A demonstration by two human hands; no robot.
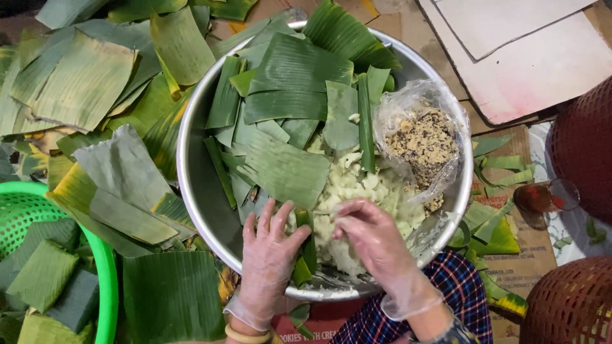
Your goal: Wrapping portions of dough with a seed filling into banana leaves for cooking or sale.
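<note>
Floor covered with cardboard [542, 64] and loose banana leaves [83, 83]. Large metal basin [194, 185] at centre holds cut leaf pieces [287, 102], white dough [357, 185], and a plastic bag of crumbly filling [424, 143] at right. My left hand [271, 251] lies on a leaf strip [306, 245], fingers spread. My right hand [373, 239] pinches dough at the near side.

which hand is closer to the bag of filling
Right. The right hand is in the dough just below the bag; the left hand is farther off, at the bowl's near-left side.
</note>
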